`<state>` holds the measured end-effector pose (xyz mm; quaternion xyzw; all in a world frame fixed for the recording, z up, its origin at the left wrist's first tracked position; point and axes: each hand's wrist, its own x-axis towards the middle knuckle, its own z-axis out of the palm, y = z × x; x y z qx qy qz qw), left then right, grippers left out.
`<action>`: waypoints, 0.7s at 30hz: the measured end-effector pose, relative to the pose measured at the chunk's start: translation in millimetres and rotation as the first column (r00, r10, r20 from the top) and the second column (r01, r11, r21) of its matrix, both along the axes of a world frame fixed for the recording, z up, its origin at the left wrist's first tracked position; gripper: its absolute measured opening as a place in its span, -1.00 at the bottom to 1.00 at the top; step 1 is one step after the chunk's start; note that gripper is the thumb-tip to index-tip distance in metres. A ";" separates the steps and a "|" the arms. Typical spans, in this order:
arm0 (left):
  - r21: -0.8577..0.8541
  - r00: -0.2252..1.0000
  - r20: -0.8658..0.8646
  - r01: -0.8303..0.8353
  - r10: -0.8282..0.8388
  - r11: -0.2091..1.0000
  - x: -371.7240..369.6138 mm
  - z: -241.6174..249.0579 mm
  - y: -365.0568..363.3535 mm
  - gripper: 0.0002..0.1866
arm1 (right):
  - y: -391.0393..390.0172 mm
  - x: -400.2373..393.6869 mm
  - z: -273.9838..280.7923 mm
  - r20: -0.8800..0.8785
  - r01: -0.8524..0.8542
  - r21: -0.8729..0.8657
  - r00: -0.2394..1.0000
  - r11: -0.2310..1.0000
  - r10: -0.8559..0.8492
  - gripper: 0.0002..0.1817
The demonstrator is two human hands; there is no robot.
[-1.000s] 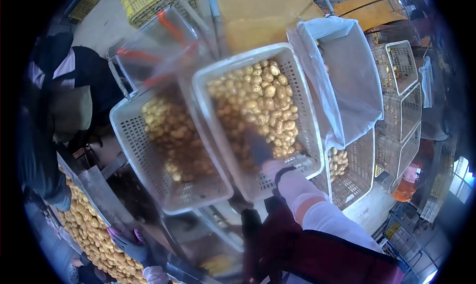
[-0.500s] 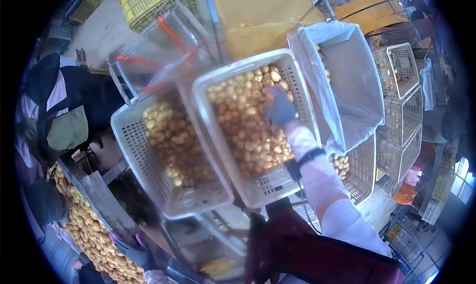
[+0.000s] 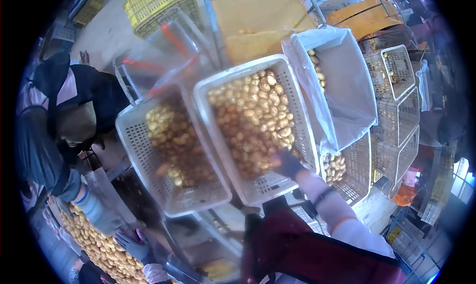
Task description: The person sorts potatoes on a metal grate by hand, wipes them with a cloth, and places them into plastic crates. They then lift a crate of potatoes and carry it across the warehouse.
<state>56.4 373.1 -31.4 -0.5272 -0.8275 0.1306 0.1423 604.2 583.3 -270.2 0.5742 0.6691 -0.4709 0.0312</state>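
My right hand (image 3: pixel 289 166), in a dark glove with purplish fingers, is low over the potatoes (image 3: pixel 263 105) at the near right side of a white perforated crate (image 3: pixel 198 93). Its fingers are blurred, so I cannot make out whether they grip a potato. At the lower left my left hand (image 3: pixel 134 245), gloved the same way, has its fingers apart at the edge of a long bed of potatoes (image 3: pixel 99 244). A second white crate (image 3: pixel 144 150), part full of potatoes, stands just left of the first.
A crate lined with clear plastic (image 3: pixel 347 85) stands at the right, above another potato crate (image 3: pixel 359 175). Stacked crates (image 3: pixel 396 115) are farther right. A co-worker's sleeve (image 3: pixel 47 150) reaches over the potato bed. A yellow crate (image 3: pixel 158 8) sits at the back.
My right hand has drawn back from the far part of the crate to its near right side. A co-worker's arm has come in over the potato bed. My left hand stays about where it was.
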 end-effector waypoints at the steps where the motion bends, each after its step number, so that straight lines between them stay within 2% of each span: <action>1: -0.027 1.000 -0.010 -0.014 0.014 1.000 2.1 0.5 1.2 -0.11 | -19.1 30.7 38.7 0.065 0.013 -0.014 0.998 1.000 -0.012 -0.52; 2: -0.016 1.000 -0.002 -0.008 0.007 1.000 2.8 0.0 1.6 -0.11 | -26.0 49.2 80.3 0.131 0.027 -0.029 0.991 0.999 -0.023 -0.50; 4: 0.013 1.000 0.009 0.001 -0.001 1.000 2.3 -0.2 2.3 -0.12 | 16.4 37.6 189.3 0.463 0.029 -0.307 0.878 0.951 0.123 -0.45; 5: 0.023 1.000 0.026 0.002 -0.003 1.000 4.7 0.7 4.6 -0.11 | 12.6 44.4 189.7 0.555 -0.053 -0.106 0.826 0.993 0.104 -0.44; 6: 0.024 1.000 0.028 0.000 -0.001 1.000 5.9 1.3 4.5 -0.12 | 4.2 54.1 188.1 0.634 -0.154 0.091 0.771 0.984 0.062 -0.43; 7: 0.026 1.000 0.029 -0.002 0.002 1.000 6.5 1.1 4.9 -0.12 | -1.0 60.7 182.0 0.696 -0.265 0.275 0.718 0.924 -0.001 -0.42; 9: 0.027 0.999 0.038 0.001 -0.002 1.000 5.2 0.3 4.7 -0.12 | 3.5 65.8 127.9 0.412 0.046 0.343 0.890 0.938 -0.194 -0.41; 10: 0.024 0.999 0.045 0.006 -0.007 1.000 3.1 -0.2 3.8 -0.12 | 7.5 64.4 95.1 0.249 0.208 0.332 0.921 0.920 -0.298 -0.40; 12: 0.026 0.999 0.048 0.012 -0.013 1.000 0.2 -1.9 2.4 -0.11 | 14.7 37.2 39.2 0.204 0.189 0.148 0.955 0.971 -0.217 -0.37; 14: 0.024 0.998 0.054 0.015 -0.016 1.000 -3.5 -3.1 -1.9 -0.09 | 51.1 -18.5 46.9 0.260 0.212 0.132 0.935 0.968 -0.240 -0.40; 17: -0.007 0.998 0.065 -0.014 0.014 1.000 5.2 1.5 6.9 -0.10 | 27.8 -44.0 -60.4 0.389 0.167 0.564 0.810 0.808 -0.439 -0.49; 20: 0.012 0.998 0.059 0.012 -0.013 1.000 -4.9 -4.1 -2.2 -0.10 | 7.6 -43.6 -112.5 0.409 -0.147 0.528 0.907 0.837 -0.099 -0.57; 21: -0.001 0.998 0.066 -0.021 0.021 1.000 1.1 -0.5 2.9 -0.10 | -2.2 -51.3 -90.0 0.230 -0.058 0.514 0.971 0.856 -0.073 -0.66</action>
